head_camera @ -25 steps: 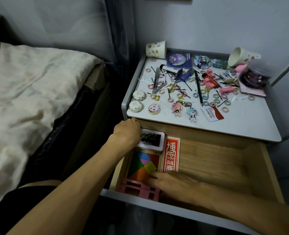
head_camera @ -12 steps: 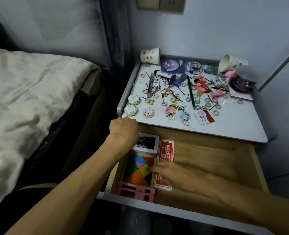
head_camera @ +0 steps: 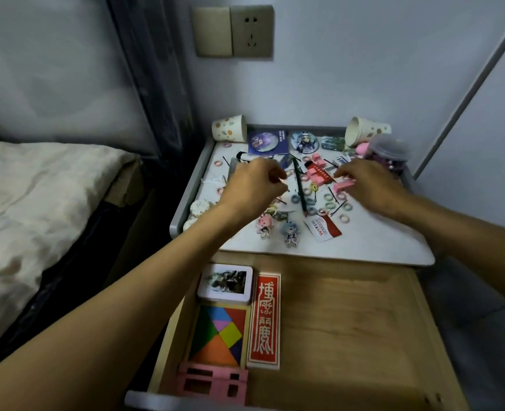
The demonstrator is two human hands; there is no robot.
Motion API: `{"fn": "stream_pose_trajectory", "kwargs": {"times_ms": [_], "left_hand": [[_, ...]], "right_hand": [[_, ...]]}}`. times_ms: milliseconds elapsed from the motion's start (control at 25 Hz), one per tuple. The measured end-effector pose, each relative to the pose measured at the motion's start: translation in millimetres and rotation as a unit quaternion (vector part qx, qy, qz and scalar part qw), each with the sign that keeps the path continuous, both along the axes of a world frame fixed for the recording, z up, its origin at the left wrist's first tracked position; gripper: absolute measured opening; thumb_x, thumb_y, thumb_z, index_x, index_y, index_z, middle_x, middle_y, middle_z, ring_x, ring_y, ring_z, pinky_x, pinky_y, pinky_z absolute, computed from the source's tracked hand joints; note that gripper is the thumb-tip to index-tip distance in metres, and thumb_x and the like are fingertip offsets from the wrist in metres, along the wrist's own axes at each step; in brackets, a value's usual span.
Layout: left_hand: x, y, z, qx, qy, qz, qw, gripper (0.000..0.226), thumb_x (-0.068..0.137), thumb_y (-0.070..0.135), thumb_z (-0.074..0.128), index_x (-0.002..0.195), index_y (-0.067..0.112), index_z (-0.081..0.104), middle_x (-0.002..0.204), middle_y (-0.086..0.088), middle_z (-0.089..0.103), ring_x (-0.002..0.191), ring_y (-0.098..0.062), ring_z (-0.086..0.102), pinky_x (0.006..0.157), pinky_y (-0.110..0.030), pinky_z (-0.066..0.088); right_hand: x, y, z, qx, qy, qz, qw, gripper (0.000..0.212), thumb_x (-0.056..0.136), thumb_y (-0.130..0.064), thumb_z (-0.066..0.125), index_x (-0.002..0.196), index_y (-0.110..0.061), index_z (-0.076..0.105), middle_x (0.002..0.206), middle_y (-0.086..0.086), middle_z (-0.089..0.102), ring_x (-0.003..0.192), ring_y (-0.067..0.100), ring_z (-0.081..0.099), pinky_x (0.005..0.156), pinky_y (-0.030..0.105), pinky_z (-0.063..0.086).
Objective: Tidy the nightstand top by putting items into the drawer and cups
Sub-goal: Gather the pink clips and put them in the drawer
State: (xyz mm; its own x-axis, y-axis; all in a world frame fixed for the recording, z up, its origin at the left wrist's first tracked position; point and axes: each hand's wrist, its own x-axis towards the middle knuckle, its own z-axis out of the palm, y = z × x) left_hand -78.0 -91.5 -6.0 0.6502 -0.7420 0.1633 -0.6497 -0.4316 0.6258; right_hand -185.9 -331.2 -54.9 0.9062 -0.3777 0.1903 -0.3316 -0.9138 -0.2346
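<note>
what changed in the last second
Both hands left the drawer and rose over the nightstand top: left hand off the tin, right hand off the red box. Tin, tangram and pink rack stayed put.

Bedroom — bed (head_camera: pixel 37 203), cluttered nightstand (head_camera: pixel 364 250)

Both arms reach forward over the nightstand top (head_camera: pixel 379 244). The left forearm (head_camera: pixel 126 307) rises from the lower left corner on a diagonal, bare to the wrist. The left hand (head_camera: pixel 254 188) hovers back-up above the left half of the top, its fingers curled in towards the thumb; whether they pinch anything cannot be told. The right forearm (head_camera: pixel 468 232) enters from the right edge. The right hand (head_camera: pixel 367 188) hangs palm-down above the right half, its fingers (head_camera: pixel 339 173) loosely bent and pointing towards the middle of the top.
</note>
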Motion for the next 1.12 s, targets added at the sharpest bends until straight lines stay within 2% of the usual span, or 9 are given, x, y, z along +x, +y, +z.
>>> {"fn": "stream_pose_trajectory", "kwargs": {"times_ms": [80,240,360,480,640,720,880,1040,1120], "left_hand": [[10,-31,-3,0.016,-0.017,-0.002,1.0,0.024,0.088,0.017,0.068,0.112,0.015,0.069,0.104,0.001,0.069,0.086,-0.009,0.062,0.063,-0.01,0.039],[20,-92,-22,0.053,-0.031,-0.024,0.998,0.032,0.087,0.024,0.072,0.118,0.016,0.066,0.116,-0.004,0.068,0.099,-0.019,0.063,0.08,-0.028,0.049],[22,-128,-44,0.099,-0.054,-0.02,0.993,0.032,0.087,0.032,0.069,0.114,0.016,0.064,0.108,-0.007,0.068,0.095,-0.024,0.063,0.08,-0.035,0.052],[22,-145,-63,0.113,-0.092,0.006,0.989,0.038,0.087,0.033,0.065,0.117,0.01,0.06,0.107,-0.012,0.067,0.097,-0.031,0.062,0.081,-0.041,0.054],[24,-145,-68,0.067,-0.096,0.024,0.993,0.029,0.086,0.022,0.062,0.112,0.009,0.06,0.1,-0.014,0.068,0.09,-0.032,0.063,0.074,-0.04,0.053],[29,-136,-62,0.003,-0.061,0.028,0.998,0.033,0.087,0.024,0.064,0.115,0.009,0.057,0.097,-0.011,0.068,0.083,-0.027,0.064,0.068,-0.037,0.054],[34,-105,-48,-0.066,0.037,0.026,0.997,0.032,0.081,0.017,0.075,0.109,0.011,0.059,0.088,0.003,0.064,0.07,-0.003,0.056,0.053,-0.008,0.04],[36,-86,-46,-0.104,0.128,0.043,0.985,0.035,0.078,0.02,0.081,0.108,0.015,0.063,0.092,0.007,0.064,0.083,-0.005,0.062,0.069,-0.016,0.05],[35,-78,-44,-0.118,0.154,0.055,0.979,0.036,0.077,0.022,0.082,0.108,0.015,0.064,0.094,0.006,0.065,0.088,-0.011,0.063,0.076,-0.024,0.053]], "right_hand": [[6,-13,-5,-0.003,0.031,0.001,1.0,0.026,0.085,-0.011,0.071,0.11,-0.018,0.068,0.112,0.007,0.069,0.094,0.02,0.065,0.08,0.038,0.055],[9,-22,-10,-0.006,0.027,0.017,0.999,0.015,0.084,-0.023,0.074,0.098,-0.018,0.069,0.098,0.003,0.071,0.083,0.014,0.063,0.07,0.034,0.053],[13,-33,-7,0.024,-0.019,0.017,0.999,0.016,0.091,-0.031,0.065,0.1,-0.018,0.065,0.093,0.001,0.067,0.077,0.011,0.059,0.066,0.028,0.044],[26,-44,0,0.078,-0.075,-0.022,0.994,0.025,0.096,-0.024,0.058,0.117,-0.013,0.064,0.104,0.005,0.065,0.083,0.015,0.059,0.072,0.029,0.046],[61,-45,4,0.121,-0.058,-0.049,0.99,0.016,0.09,-0.016,0.064,0.104,-0.01,0.067,0.098,0.007,0.067,0.078,0.015,0.059,0.059,0.023,0.044],[82,-41,4,0.13,-0.046,-0.076,0.988,0.018,0.086,-0.019,0.068,0.1,-0.007,0.066,0.095,0.009,0.066,0.081,0.021,0.06,0.063,0.028,0.045],[109,-32,-5,0.09,-0.006,-0.103,0.991,0.033,0.082,-0.031,0.074,0.094,-0.001,0.069,0.094,0.015,0.067,0.086,0.028,0.059,0.068,0.028,0.038],[119,-35,-11,0.052,-0.003,-0.126,0.991,0.024,0.083,-0.02,0.07,0.096,-0.001,0.07,0.095,0.019,0.069,0.084,0.032,0.061,0.076,0.035,0.051],[120,-36,-11,0.034,0.006,-0.132,0.991,0.02,0.084,-0.015,0.069,0.096,0.0,0.069,0.095,0.019,0.068,0.08,0.031,0.058,0.071,0.033,0.046]]}}
